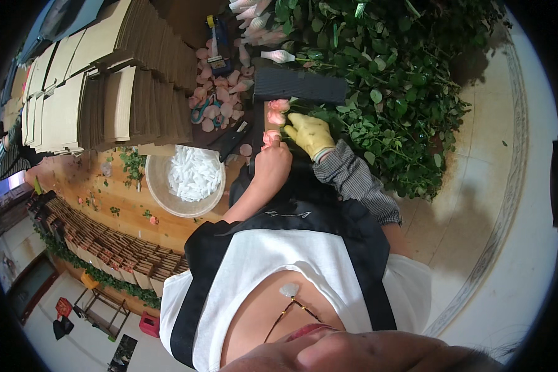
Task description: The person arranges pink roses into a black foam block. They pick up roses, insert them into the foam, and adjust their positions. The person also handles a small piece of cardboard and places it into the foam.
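My bare left hand (273, 162) has its fingertips closed on the head of a pink rose (270, 136). Just to the right is my right hand (310, 134) in a yellow glove, its thumb and fingers apart beside the rose stems; whether a stem lies in its grasp is hidden. Two more pink roses (276, 116) lie above on a strip of cardboard (270, 127), next to a dark ribbed block (301, 86). Loose pink petals (223, 95) are scattered to the left, around teal-handled scissors (199, 113) and a black-handled tool (235, 139).
Leafy rose stems (390, 93) are heaped at right. Stacked cardboard sheets (107, 88) rise at left, above a tub (154, 186) of small white pieces. Net-sleeved roses (255, 23) lie at the top, near a blue tape dispenser (221, 46). Another person's striped sleeve (4, 158) shows far left.
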